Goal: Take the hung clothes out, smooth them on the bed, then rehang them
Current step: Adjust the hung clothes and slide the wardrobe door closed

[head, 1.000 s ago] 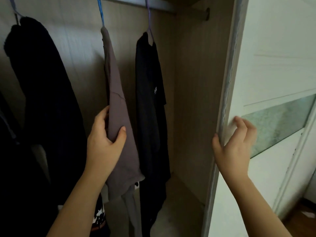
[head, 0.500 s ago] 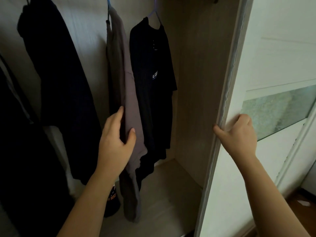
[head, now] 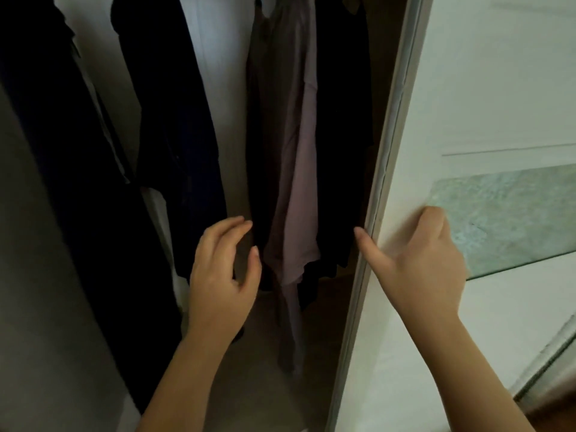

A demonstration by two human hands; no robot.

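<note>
Grey garment being left untouched while the sliding door is being held

The left hand (head: 223, 275) is being kept open and empty, the grey garment (head: 291, 169) hanging just beyond its fingertips (head: 246, 224); the right hand (head: 420, 263) is being curled around the door edge (head: 385, 169) (thumb inside), so fabric or a thumb is likely being risked if the door slides

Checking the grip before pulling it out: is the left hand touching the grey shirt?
Apart. The head view shows the left hand open, with a dark gap between its fingertips and the grey shirt.
</note>
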